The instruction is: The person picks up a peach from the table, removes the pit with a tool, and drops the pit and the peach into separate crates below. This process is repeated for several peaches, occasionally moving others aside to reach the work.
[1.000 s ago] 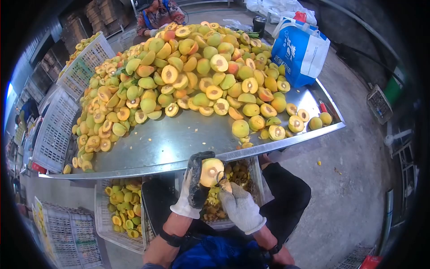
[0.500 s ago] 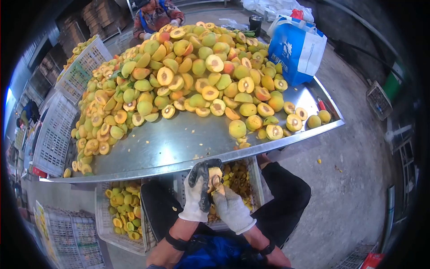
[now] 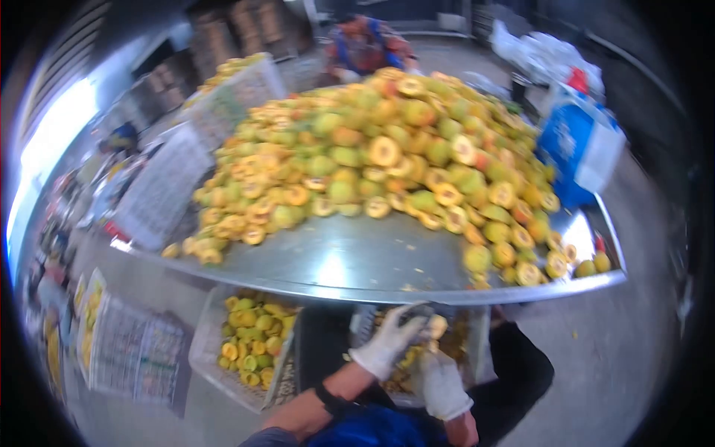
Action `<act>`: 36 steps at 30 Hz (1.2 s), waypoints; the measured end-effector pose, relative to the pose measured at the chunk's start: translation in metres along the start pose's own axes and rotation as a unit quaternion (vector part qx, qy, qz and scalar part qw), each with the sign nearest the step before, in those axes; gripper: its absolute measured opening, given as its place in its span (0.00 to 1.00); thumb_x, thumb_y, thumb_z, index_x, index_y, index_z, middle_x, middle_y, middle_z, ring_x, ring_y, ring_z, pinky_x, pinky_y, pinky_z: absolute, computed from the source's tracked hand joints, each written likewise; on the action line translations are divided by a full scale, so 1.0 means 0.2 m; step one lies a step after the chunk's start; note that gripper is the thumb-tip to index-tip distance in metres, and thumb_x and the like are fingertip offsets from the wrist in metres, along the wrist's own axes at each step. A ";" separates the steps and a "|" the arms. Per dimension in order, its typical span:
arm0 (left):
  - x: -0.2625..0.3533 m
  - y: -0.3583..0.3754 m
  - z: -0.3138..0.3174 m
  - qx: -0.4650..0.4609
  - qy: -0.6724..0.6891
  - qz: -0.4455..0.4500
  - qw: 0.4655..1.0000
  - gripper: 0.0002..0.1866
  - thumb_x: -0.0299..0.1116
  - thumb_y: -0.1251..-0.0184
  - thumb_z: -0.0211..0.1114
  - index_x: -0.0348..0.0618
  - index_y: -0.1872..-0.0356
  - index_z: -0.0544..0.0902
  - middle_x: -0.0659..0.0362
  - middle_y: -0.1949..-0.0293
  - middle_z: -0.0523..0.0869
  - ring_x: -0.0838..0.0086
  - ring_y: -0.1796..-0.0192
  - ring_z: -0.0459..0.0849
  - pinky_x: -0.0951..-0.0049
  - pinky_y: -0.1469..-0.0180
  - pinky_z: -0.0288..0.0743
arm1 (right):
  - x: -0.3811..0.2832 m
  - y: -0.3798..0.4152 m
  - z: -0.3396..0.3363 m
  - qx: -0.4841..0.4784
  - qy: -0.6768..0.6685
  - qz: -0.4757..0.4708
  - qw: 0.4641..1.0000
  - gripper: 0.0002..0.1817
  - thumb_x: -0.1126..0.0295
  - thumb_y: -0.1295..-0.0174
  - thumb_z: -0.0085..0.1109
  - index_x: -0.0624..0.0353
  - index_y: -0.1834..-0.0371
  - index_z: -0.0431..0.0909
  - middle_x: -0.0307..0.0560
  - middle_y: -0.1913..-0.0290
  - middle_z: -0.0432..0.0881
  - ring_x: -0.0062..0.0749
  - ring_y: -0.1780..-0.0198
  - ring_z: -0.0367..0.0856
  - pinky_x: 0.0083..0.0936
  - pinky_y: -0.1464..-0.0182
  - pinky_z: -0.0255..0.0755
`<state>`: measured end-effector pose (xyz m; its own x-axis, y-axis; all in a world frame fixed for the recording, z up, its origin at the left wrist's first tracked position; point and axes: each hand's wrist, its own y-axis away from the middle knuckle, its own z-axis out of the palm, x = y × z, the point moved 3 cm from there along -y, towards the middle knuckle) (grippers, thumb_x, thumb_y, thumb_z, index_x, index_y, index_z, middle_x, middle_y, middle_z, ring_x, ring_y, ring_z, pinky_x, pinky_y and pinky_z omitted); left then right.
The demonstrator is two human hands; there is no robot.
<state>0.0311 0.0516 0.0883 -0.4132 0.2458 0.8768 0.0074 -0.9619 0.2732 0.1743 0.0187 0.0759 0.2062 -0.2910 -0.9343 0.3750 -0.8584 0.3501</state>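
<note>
— One pale piece of fruit [image 3: 438,326] is held out past the near edge of the metal table [image 3: 335,264]. By which hand?

— By the left hand [image 3: 392,341]; the piece is grasped at its dark-coated fingertips. It is held above a crate [image 3: 480,350] in which more pieces are seen.

— And the right hand [image 3: 445,387]?

— Its gloved fingers are brought close beneath the piece. Whether anything is gripped there cannot be told; detail is lost to blur.

— What change can be read?

— Only what is shown by the piece: pale flesh is already exposed. With both hands kept close about it, handling is judged to be under way, not finished.

— What is seen around?

— Many halves are heaped [image 3: 387,149] on the table, and others are held in a second crate [image 3: 205,328], to the left.
</note>
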 end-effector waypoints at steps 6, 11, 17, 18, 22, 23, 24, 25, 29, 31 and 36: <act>-0.07 0.01 0.03 -0.034 0.007 0.185 0.982 0.22 0.16 0.39 0.63 0.32 0.42 0.76 0.58 0.48 0.82 0.80 0.47 0.78 0.79 0.44 0.74 | 0.12 0.01 0.12 0.206 -0.004 -0.082 0.975 0.23 0.52 0.25 0.40 0.58 0.66 0.77 0.41 0.70 0.79 0.37 0.68 0.78 0.33 0.65 0.73; -0.01 0.00 0.01 -0.101 -0.092 0.175 0.975 0.20 0.17 0.40 0.64 0.32 0.45 0.77 0.57 0.51 0.83 0.81 0.50 0.79 0.81 0.46 0.74 | 0.09 -0.03 0.14 0.086 -0.004 -0.032 0.996 0.24 0.48 0.26 0.40 0.54 0.71 0.73 0.37 0.76 0.74 0.32 0.75 0.72 0.30 0.72 0.67; -0.16 -0.12 -0.09 -0.174 -0.035 0.110 0.978 0.20 0.19 0.41 0.64 0.34 0.45 0.79 0.58 0.55 0.84 0.80 0.61 0.81 0.80 0.57 0.78 | 0.15 -0.07 0.12 -0.138 -0.256 0.142 0.946 0.26 0.43 0.27 0.39 0.49 0.76 0.69 0.32 0.83 0.67 0.27 0.84 0.65 0.26 0.79 0.60; -0.25 -0.12 -0.08 -0.185 0.003 0.024 0.982 0.20 0.20 0.41 0.64 0.35 0.45 0.79 0.58 0.55 0.84 0.80 0.61 0.81 0.80 0.59 0.79 | 0.18 -0.05 0.09 -0.193 -0.323 0.175 0.910 0.26 0.42 0.27 0.39 0.48 0.77 0.68 0.31 0.84 0.65 0.26 0.85 0.64 0.25 0.81 0.59; -0.06 -0.06 -0.09 -0.216 -0.007 -0.005 0.976 0.22 0.29 0.44 0.61 0.31 0.47 0.79 0.55 0.52 0.85 0.76 0.51 0.82 0.77 0.50 0.77 | 0.22 -0.01 0.16 -0.351 -0.476 0.192 0.783 0.28 0.39 0.28 0.38 0.44 0.81 0.65 0.28 0.89 0.61 0.22 0.90 0.60 0.22 0.86 0.55; -0.13 -0.07 -0.10 -0.137 0.018 0.010 0.990 0.20 0.30 0.41 0.65 0.33 0.47 0.81 0.57 0.56 0.86 0.77 0.55 0.84 0.76 0.50 0.79 | 0.17 0.01 0.16 -0.299 -0.459 0.176 0.818 0.25 0.44 0.28 0.43 0.47 0.79 0.69 0.30 0.87 0.64 0.25 0.88 0.64 0.24 0.83 0.59; -0.10 -0.05 -0.06 -0.158 0.100 0.044 0.981 0.21 0.32 0.40 0.66 0.31 0.47 0.80 0.55 0.55 0.86 0.75 0.54 0.84 0.74 0.48 0.79 | 0.13 0.01 0.16 -0.252 -0.437 0.159 0.849 0.23 0.48 0.28 0.47 0.50 0.76 0.72 0.33 0.85 0.68 0.27 0.85 0.68 0.26 0.80 0.63; -0.17 -0.07 -0.08 -0.127 0.121 0.069 0.982 0.22 0.34 0.38 0.67 0.30 0.47 0.79 0.54 0.54 0.86 0.73 0.53 0.85 0.72 0.47 0.79 | 0.04 0.02 0.15 -0.168 -0.316 0.082 0.930 0.21 0.50 0.27 0.47 0.52 0.74 0.72 0.32 0.85 0.67 0.23 0.86 0.64 0.23 0.82 0.59; -0.22 -0.04 -0.08 -0.088 0.139 0.051 0.985 0.25 0.39 0.36 0.67 0.29 0.44 0.77 0.52 0.51 0.85 0.70 0.50 0.85 0.70 0.44 0.78 | 0.12 0.00 0.12 -0.094 -0.122 0.091 0.984 0.16 0.60 0.27 0.50 0.63 0.50 0.76 0.43 0.65 0.81 0.34 0.67 0.79 0.30 0.61 0.75; -0.19 -0.03 -0.07 -0.118 0.184 -0.009 0.976 0.26 0.42 0.34 0.66 0.30 0.44 0.77 0.51 0.50 0.84 0.70 0.48 0.84 0.70 0.43 0.78 | 0.07 0.04 0.06 -0.132 -0.083 0.107 0.982 0.16 0.59 0.26 0.50 0.61 0.48 0.75 0.40 0.68 0.79 0.29 0.71 0.76 0.27 0.65 0.72; -0.16 -0.05 -0.14 -0.239 0.082 -0.008 0.967 0.34 0.57 0.34 0.62 0.31 0.45 0.76 0.49 0.49 0.83 0.63 0.48 0.84 0.66 0.43 0.77 | 0.08 0.07 0.09 -0.202 -0.331 0.145 0.910 0.19 0.48 0.29 0.52 0.54 0.59 0.75 0.32 0.78 0.66 0.19 0.81 0.61 0.18 0.76 0.56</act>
<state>0.0192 0.0504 0.0456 -0.5485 0.2764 0.7891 -0.4062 -0.9130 0.0374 0.1674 -0.0057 0.0652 -0.1895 -0.7868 -0.5873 0.7213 -0.5174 0.4604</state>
